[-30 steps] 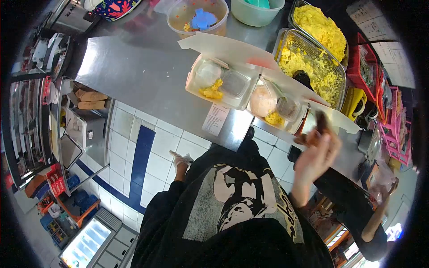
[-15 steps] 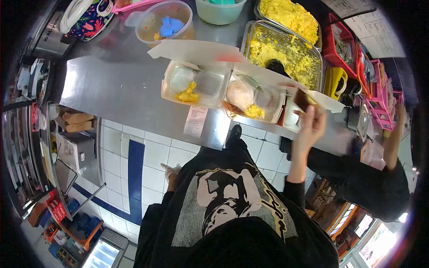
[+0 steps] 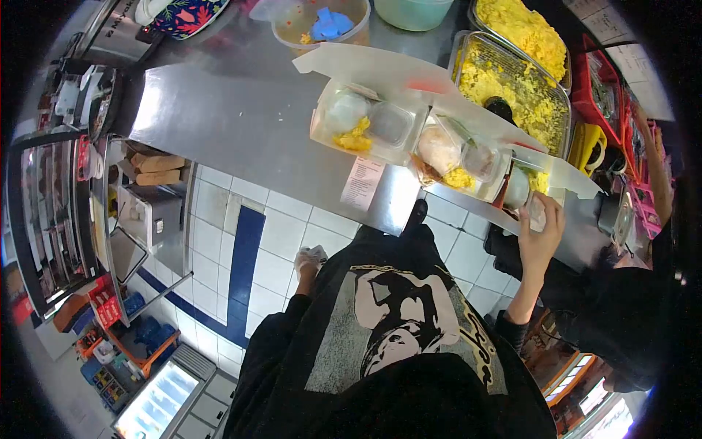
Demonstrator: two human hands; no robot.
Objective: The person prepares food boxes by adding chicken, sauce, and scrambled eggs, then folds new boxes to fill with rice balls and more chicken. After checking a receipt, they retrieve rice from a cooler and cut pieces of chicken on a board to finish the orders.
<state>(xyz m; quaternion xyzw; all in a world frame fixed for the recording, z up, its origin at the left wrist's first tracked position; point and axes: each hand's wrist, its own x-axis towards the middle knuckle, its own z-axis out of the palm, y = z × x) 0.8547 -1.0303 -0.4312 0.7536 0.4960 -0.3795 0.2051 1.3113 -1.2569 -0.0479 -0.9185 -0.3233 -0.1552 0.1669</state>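
Note:
My right hand [image 3: 540,238] reaches into the rightmost of the open paper food boxes, its thumb and fingers closed around a small clear plastic cup [image 3: 537,212]. Scrambled egg [image 3: 539,181] and a round pale item [image 3: 516,187] lie in that box. The middle box [image 3: 479,192] holds a wrapped ball of rice [image 3: 439,148], egg and a lidded clear cup [image 3: 481,161]. In the left box [image 3: 319,130] are another wrapped ball, egg and a clear cup [image 3: 391,122]. My left hand [image 3: 310,260], in a clear glove, hangs below the counter edge, fingers loosely apart and holding nothing I can see.
A printed receipt [image 3: 363,183] hangs at the counter's [image 3: 219,117] front edge. Behind the boxes stand trays of scrambled egg [image 3: 521,25], with a dark handle [image 3: 500,109] in the nearer one, and plastic tubs [image 3: 355,40]. Another person [image 3: 614,314] stands at the right.
My right hand has lowered into the rightmost box; the dark brown piece it held is no longer visible in it. My left hand has turned slightly. The view has shifted, moving the counter rightward.

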